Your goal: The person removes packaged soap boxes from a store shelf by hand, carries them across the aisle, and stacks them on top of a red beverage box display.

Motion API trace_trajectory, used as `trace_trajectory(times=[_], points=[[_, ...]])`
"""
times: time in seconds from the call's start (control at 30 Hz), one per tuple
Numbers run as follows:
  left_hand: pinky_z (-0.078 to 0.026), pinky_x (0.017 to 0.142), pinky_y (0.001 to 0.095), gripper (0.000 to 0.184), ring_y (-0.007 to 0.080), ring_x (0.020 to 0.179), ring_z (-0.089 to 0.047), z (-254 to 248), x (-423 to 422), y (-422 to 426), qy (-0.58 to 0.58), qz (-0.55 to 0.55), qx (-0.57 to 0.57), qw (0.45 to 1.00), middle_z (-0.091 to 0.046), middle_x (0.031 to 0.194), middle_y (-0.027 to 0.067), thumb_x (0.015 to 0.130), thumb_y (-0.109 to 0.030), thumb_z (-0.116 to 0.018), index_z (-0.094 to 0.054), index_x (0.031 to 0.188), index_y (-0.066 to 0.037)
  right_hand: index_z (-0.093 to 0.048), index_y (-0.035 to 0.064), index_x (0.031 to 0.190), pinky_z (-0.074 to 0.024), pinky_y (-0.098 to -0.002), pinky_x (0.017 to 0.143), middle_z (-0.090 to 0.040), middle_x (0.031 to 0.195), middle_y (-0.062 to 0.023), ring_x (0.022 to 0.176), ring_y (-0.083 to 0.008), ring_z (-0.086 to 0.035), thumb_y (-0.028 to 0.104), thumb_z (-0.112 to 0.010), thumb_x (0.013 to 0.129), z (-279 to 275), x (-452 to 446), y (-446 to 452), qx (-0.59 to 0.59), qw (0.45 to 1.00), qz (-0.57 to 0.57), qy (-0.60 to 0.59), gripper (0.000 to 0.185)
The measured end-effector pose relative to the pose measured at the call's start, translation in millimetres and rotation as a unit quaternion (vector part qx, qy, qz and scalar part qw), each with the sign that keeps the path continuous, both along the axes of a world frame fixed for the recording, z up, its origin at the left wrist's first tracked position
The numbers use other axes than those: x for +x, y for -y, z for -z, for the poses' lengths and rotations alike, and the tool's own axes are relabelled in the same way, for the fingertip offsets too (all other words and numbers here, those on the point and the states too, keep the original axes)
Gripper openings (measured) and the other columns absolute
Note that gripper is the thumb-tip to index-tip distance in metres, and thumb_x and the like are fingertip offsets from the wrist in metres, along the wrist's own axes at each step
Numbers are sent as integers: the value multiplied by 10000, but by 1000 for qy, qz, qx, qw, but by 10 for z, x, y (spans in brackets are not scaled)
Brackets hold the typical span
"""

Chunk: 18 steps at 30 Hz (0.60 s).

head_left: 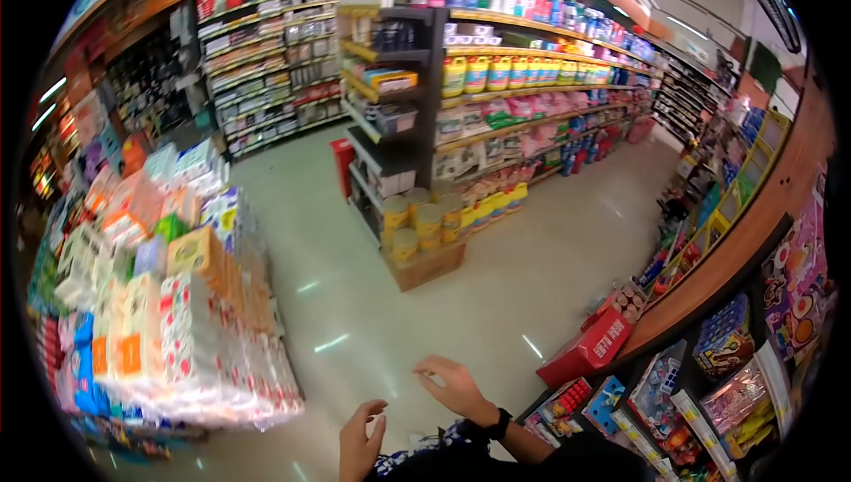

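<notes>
At the bottom middle, my left hand (pixel 362 439) hangs over the floor with its thumb apart from the loosely bent fingers. My right hand (pixel 450 388) is a little higher and to the right, fingers curved and thumb apart, with a black watch (pixel 500 423) on the wrist. Both hands appear to hold nothing and touch no goods. Nearest to the left hand is a stack of wrapped tissue packs (pixel 191 322). A shelf of packaged toys (pixel 651 393) stands to the right of the right hand.
Ahead, yellow tins (pixel 429 223) stand in a cardboard box (pixel 425 266) at the end of a shelf unit with bottles (pixel 476 74). A red box (pixel 587 344) sits on the right by the wooden-edged shelf. Pale, shiny floor (pixel 341 282) runs between the displays.
</notes>
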<state>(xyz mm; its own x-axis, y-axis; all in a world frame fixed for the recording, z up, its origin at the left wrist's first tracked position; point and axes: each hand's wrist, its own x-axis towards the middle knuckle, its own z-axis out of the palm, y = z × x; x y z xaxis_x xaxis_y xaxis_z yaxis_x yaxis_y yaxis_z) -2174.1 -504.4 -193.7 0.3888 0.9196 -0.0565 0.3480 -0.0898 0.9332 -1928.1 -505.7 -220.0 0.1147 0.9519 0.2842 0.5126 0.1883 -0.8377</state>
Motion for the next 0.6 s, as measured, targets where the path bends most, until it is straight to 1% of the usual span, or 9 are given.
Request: trace_trajectory(times=[0.2,0.23,0.33,0.37,0.4,0.47,0.5,0.53,0.6], points=[[-557,968,394,301,313,1134,-720,57,953,-794,28,198,52,978,-739,1232,169,1057,-182,-635,-671,1313,-27,-730,15,1102,-588,-357,824,-741,1048,-125,943,-284,-737,32,-694,960,107,802,-31,-36,987,159,-6,148],[-563,951,384,295,313,1110,-726,119,1087,-906,38,215,85,972,-741,1212,174,1060,-174,-634,-670,1317,-32,-736,13,1096,-587,-358,817,-741,1037,-124,940,-279,-739,28,-696,958,131,903,-67,-38,983,179,-10,144],[-565,948,379,295,319,1106,-728,261,1425,-1272,14,249,-82,965,-739,1204,190,1063,-168,-630,-667,1323,-32,-732,18,1107,-583,-361,804,-740,1044,-116,944,-276,-740,30,-687,959,256,1166,-226,-52,974,218,-25,155],[-578,920,359,294,264,1081,-746,318,1519,-1445,5,275,-127,953,-749,1200,174,1065,-167,-631,-665,1322,-26,-730,22,1109,-582,-359,804,-739,1047,-114,940,-277,-738,36,-687,959,269,1256,-305,-54,972,226,-33,157],[-579,915,350,298,238,1083,-745,303,1666,-1613,4,284,-118,952,-752,1202,169,1065,-167,-633,-661,1325,-25,-728,26,1112,-581,-358,803,-738,1050,-113,936,-277,-737,42,-687,959,281,1344,-396,-56,970,232,-40,159],[-582,905,331,306,185,1086,-743,247,1889,-1877,0,292,-107,950,-756,1204,157,1064,-166,-636,-655,1333,-21,-723,34,1111,-578,-355,804,-733,1048,-112,922,-277,-733,54,-687,959,294,1512,-615,-63,965,253,6,158],[-578,930,330,330,192,1117,-736,341,2013,-2069,19,316,-97,944,-753,1219,165,1062,-166,-639,-645,1359,-20,-721,38,1110,-577,-354,804,-730,1047,-112,916,-278,-732,60,-687,959,248,1630,-744,-68,964,257,33,157],[-569,946,337,326,221,1125,-732,369,2146,-2252,9,337,-58,940,-750,1231,155,1040,-154,-644,-653,1341,-30,-721,39,1103,-576,-354,804,-729,1042,-112,909,-278,-730,63,-686,959,183,1708,-853,-73,960,268,40,150],[-551,978,351,321,278,1141,-723,231,2481,-2674,-5,357,26,934,-744,1254,135,996,-131,-656,-669,1306,-50,-722,42,1090,-574,-354,804,-725,1031,-113,897,-280,-728,69,-685,961,46,1922,-1136,-78,958,269,62,137]])
